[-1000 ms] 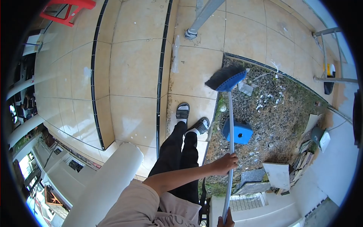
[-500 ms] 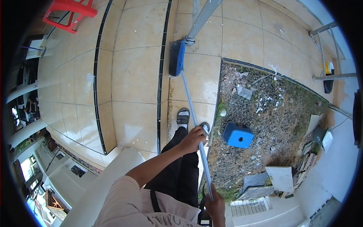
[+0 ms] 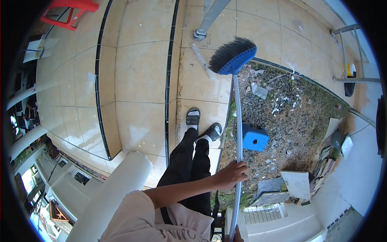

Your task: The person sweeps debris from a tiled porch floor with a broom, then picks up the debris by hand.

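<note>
My left hand (image 3: 233,174) grips the grey pole of a broom (image 3: 238,121) about two thirds of the way down. Only a sliver of my right hand (image 3: 236,238) shows at the bottom edge, closed on the pole's lower end. The broom's blue head with dark bristles (image 3: 231,55) rests on the tan tile beside the gravel bed's edge. A clear plastic strip (image 3: 201,60) lies on the tile just left of the bristles. My sandalled feet (image 3: 201,125) stand on the tile step below the broom head.
A gravel bed (image 3: 290,117) with white litter and a blue box (image 3: 252,138) lies to the right. Tiles and slabs (image 3: 296,183) are stacked at its lower right. A metal post foot (image 3: 199,34) stands beyond, a red stool (image 3: 68,10) upper left, a white column (image 3: 117,189) beside me.
The broom head swung from the left by the post foot back to the right, beside the gravel edge. My left hand moved down and right along with the pole; the plastic strip shifted.
</note>
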`<state>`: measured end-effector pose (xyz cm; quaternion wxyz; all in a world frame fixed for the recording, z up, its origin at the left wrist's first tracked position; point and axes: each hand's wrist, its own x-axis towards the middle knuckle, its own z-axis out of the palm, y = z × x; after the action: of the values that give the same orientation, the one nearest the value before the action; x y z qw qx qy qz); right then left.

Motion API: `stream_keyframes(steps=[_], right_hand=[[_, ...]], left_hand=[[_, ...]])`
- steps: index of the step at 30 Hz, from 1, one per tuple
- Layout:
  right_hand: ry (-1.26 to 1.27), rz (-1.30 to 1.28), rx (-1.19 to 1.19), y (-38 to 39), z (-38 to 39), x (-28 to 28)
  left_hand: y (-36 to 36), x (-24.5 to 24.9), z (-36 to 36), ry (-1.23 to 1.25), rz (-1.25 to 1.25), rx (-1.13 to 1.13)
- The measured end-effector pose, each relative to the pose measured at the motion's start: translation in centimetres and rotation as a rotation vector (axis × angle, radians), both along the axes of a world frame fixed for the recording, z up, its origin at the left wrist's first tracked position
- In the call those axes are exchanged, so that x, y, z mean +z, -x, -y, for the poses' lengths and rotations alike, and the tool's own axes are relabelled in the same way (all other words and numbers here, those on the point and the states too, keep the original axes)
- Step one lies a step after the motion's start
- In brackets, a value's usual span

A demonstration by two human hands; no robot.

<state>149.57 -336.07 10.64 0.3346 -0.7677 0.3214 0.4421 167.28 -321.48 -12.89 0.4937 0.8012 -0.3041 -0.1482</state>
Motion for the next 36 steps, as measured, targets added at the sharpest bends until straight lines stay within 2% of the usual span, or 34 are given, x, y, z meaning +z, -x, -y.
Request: stream_keyframes(steps=[1,2,3,4,6,8,10,12,13,15,16,17,18,19,22,23,26,28,30,32,34,36], right_hand=[[-0.055,0.039,-0.007,-2.7,-0.8,-1.1],[-0.07,0.142,0.129,-0.9,0.1,-4.4],[-0.187,0.174,0.001,-4.8,-1.1,-6.1],[-0.176,0.041,0.051,-9.3,-2.5,-6.4],[-0.207,0.135,0.106,-12.6,-3.4,-9.0],[-0.198,0.212,0.169,-13.2,-3.4,-10.9],[-0.084,0.166,0.197,-13.5,-1.6,-9.1],[-0.001,0.099,0.188,-13.9,1.1,-5.7],[0.071,-0.012,0.152,-13.9,2.3,-3.7],[0.178,0.198,0.308,-11.4,5.0,-0.8],[0.321,-0.128,0.265,-13.2,4.5,2.2],[0.363,-0.164,0.208,-13.6,4.5,4.1],[0.381,0.035,0.256,-11.8,5.6,6.7],[0.39,-0.107,0.144,-10.7,6.6,7.8],[0.338,-0.15,-0.138,-10.2,6.0,8.1],[0.249,-0.085,-0.128,-9.3,6.5,6.9],[0.183,-0.081,-0.177,-11.6,5.4,1.9],[0.252,-0.039,0.029,-14.9,5.0,-2.4],[0.254,0.307,0.209,-18.4,4.9,-7.0],[0.184,0.353,0.142,-21.6,6.7,-13.4],[0.125,0.355,0.221,-27.3,7.6,-18.0],[0.125,0.496,0.378,-33.0,8.8,-22.0]], left_hand=[[-1.1,-1.0,-1.7,-0.02,-0.026,0.019],[-2.4,-1.9,-3.5,-0.097,-0.025,0.036],[-3.4,-3.7,-5.1,-0.07,-0.021,0.095],[-4.8,-4.6,-6.5,-0.106,0.024,0.161],[-6.3,-8.6,-8.7,-0.113,-0.032,0.159],[-7.4,-10.8,-7.8,-0.086,-0.021,0.122],[-6.7,-12.3,-3.4,0.037,-0.015,0.108],[-6.1,-10.2,2.2,0.084,-0.065,0.028],[-5.5,-9.3,5.2,0.15,-0.112,-0.009],[-3.8,-7.6,11.4,0.237,-0.169,-0.049],[-3.0,-6.5,14.1,0.271,-0.17,-0.035],[-3.0,-4.5,15.3,0.34,-0.19,-0.057],[-2.6,-1.4,17.3,0.289,-0.21,-0.071],[-3.3,0.5,16.7,0.304,-0.238,-0.101],[-4.5,2.0,14.8,0.231,-0.171,-0.06],[-5.4,1.5,13.7,0.22,-0.146,-0.047],[-10.3,-0.7,10.0,-0.041,0.028,-0.113],[-13.9,-3.1,8.6,-0.2,0.108,-0.178],[-18.3,-6.0,7.3,-0.365,0.173,-0.165],[-21.8,-10.6,6.0,-0.351,0.276,0.003],[-25.9,-11.7,4.4,-0.394,0.157,-0.009],[-28.8,-13.6,3.8,-0.333,0.183,0.129]])
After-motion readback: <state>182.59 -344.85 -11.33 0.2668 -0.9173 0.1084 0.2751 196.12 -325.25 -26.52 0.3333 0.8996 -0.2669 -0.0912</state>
